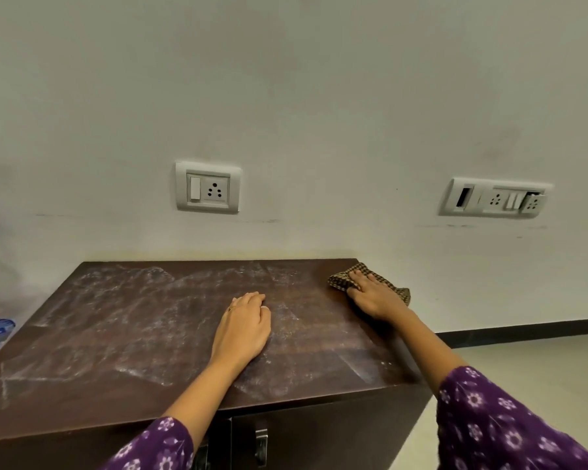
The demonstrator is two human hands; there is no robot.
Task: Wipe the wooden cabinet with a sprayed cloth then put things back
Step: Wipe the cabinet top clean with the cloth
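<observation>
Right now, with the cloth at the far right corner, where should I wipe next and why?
Probably drag the checked cloth left across the cabinet top with your right hand: whitish streaks cover the middle and left, while the patch around the cloth looks clean.

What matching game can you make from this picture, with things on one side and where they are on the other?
1. checked cloth
2. left hand
3. single-socket plate
4. metal handle

A. on the wall
B. resting on the cabinet, holding nothing
C. under the right hand
D. on the cabinet's door

Pairs: 1-C, 2-B, 3-A, 4-D.
</observation>
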